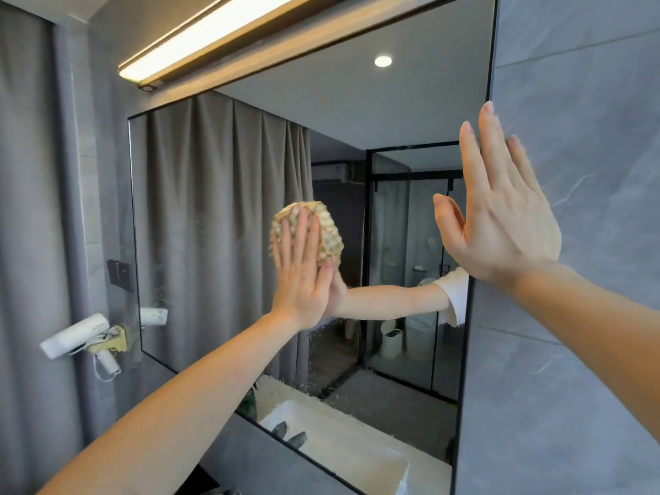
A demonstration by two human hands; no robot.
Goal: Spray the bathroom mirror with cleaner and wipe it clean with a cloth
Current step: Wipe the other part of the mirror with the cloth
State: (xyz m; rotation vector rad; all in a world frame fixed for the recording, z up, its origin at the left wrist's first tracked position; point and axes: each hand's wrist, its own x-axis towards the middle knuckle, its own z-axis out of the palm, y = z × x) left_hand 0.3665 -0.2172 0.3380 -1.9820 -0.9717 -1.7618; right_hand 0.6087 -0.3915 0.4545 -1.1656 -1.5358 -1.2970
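While left hand (301, 273) flattens cloth (308, 233) on mirror (214, 226), right hand (500, 216) raised flat

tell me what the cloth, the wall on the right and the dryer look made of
Cloth: looks like a beige woven or waffle-knit fabric, going by its bumpy grid texture; the left hand presses it flat on the mirror.
Wall: grey stone-look tile, matte, with pale veins and thin joint lines; could be porcelain.
Dryer: smooth white plastic, apparently.

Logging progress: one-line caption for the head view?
Left hand presses beige waffle-textured cloth flat against black-framed wall mirror; right hand braces at its edge.
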